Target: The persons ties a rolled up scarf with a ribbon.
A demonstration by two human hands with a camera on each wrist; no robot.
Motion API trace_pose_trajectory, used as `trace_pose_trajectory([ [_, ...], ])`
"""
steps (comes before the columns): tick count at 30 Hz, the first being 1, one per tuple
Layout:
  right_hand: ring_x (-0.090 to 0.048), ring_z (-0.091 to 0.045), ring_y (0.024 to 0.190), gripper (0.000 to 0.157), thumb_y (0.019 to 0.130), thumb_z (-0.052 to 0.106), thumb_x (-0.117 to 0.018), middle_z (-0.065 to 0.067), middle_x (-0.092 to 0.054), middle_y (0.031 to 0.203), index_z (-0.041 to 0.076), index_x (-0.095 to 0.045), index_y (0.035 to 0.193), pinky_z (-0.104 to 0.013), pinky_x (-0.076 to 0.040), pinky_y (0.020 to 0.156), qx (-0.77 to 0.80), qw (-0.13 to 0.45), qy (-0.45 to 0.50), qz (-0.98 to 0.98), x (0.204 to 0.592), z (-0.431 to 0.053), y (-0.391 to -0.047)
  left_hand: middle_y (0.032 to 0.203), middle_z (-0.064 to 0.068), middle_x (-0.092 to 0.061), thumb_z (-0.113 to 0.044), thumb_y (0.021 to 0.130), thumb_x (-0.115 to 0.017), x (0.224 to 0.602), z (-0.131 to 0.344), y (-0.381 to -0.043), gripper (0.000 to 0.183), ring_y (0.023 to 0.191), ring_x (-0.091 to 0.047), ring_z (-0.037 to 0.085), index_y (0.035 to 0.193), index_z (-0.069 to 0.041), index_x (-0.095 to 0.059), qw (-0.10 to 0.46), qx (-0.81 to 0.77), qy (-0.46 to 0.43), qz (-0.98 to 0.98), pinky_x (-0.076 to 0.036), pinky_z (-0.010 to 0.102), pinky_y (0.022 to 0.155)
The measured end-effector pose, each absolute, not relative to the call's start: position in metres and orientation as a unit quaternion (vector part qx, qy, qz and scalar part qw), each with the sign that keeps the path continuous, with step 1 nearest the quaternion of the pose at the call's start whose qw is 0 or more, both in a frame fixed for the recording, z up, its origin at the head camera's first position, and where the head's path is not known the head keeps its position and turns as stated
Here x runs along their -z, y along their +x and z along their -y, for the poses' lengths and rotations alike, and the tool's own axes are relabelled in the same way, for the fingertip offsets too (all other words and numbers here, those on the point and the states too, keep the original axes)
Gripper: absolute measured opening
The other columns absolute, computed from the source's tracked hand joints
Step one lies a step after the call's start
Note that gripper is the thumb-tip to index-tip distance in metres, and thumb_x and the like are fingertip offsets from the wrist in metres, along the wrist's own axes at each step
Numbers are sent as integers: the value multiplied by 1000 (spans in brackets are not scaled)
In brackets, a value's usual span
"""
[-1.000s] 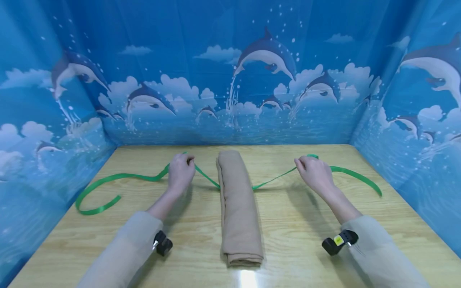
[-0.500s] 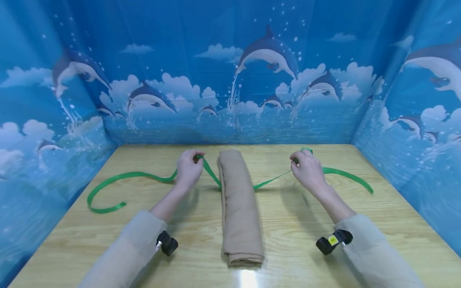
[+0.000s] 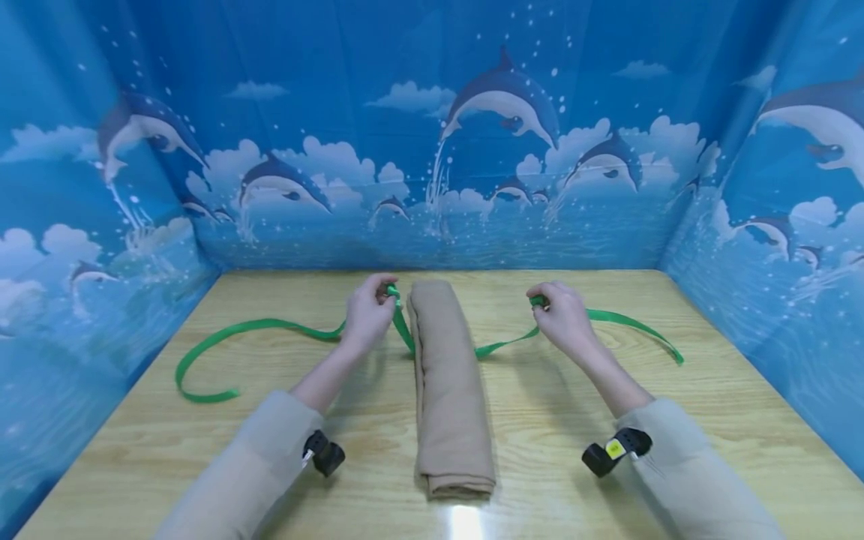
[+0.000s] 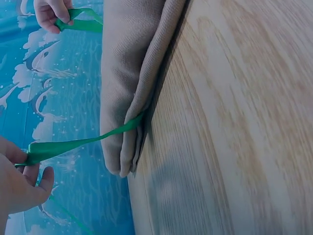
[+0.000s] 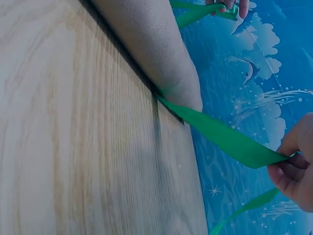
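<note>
A folded brown cloth (image 3: 451,390) lies lengthwise on the wooden table, layered along its left side. Under its far half passes a green ribbon (image 3: 634,322), coming out on both sides. My left hand (image 3: 367,311) pinches the ribbon just left of the cloth, lifted off the table. On the other side, my right hand (image 3: 562,315) pinches the ribbon a bit farther from the cloth. In the left wrist view the ribbon (image 4: 73,147) rises from beneath the cloth (image 4: 127,58) to the fingers. The right wrist view shows the ribbon (image 5: 230,142) stretched toward the right hand (image 5: 296,166).
The ribbon's loose left tail curls on the wooden table (image 3: 540,465); its right tail trails toward the table's right side. A blue curtain (image 3: 378,90) printed with dolphins stands behind and on both sides. Each sleeve carries a small black wrist camera (image 3: 324,453).
Both hands have moved inward toward the cloth, still holding the ribbon. The ribbon's tails have slid inward with them. The folded cloth has stayed in place.
</note>
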State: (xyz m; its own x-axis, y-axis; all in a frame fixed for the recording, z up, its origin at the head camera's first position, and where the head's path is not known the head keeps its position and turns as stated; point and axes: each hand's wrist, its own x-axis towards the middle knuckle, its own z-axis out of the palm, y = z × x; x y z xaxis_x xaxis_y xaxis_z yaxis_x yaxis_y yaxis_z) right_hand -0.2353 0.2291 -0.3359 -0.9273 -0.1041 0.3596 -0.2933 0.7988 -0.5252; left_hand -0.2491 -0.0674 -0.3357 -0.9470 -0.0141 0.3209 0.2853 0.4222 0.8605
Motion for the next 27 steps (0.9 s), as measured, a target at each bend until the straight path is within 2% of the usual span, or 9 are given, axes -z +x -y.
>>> trace_pose_trajectory([
  [7, -54, -28, 90, 27, 88, 0, -56, -18, -59, 102, -1, -61, 114, -40, -47, 74, -376, 107, 66, 918, 334, -226, -236, 95, 17, -62, 6, 82, -57, 332, 60, -249, 35, 84, -60, 25, 116, 4, -59, 139, 522, -80, 837, -50, 31, 71],
  [13, -55, -28, 92, 27, 87, 2, -57, -17, -61, 102, 0, -62, 113, -42, -47, 78, -384, 105, 61, 915, 333, -222, -236, 96, 15, -60, 6, 82, -58, 333, 57, -248, 37, 83, -58, 22, 119, 2, -56, 130, 513, -86, 844, -49, 31, 70],
  [20, -58, -29, 93, 25, 87, 1, -58, -17, -62, 103, 1, -63, 112, -41, -49, 79, -392, 93, 69, 913, 333, -215, -234, 93, 17, -64, 5, 82, -57, 335, 53, -249, 33, 84, -62, 26, 115, 4, -59, 139, 516, -103, 839, -52, 35, 74],
  [27, -61, -27, 87, 22, 87, 2, -59, -14, -64, 93, 0, -64, 108, -37, -51, 71, -392, 87, 89, 911, 333, -204, -233, 92, 14, -67, 4, 85, -56, 334, 51, -247, 28, 84, -62, 25, 112, 0, -62, 109, 529, -111, 834, -52, 34, 73],
])
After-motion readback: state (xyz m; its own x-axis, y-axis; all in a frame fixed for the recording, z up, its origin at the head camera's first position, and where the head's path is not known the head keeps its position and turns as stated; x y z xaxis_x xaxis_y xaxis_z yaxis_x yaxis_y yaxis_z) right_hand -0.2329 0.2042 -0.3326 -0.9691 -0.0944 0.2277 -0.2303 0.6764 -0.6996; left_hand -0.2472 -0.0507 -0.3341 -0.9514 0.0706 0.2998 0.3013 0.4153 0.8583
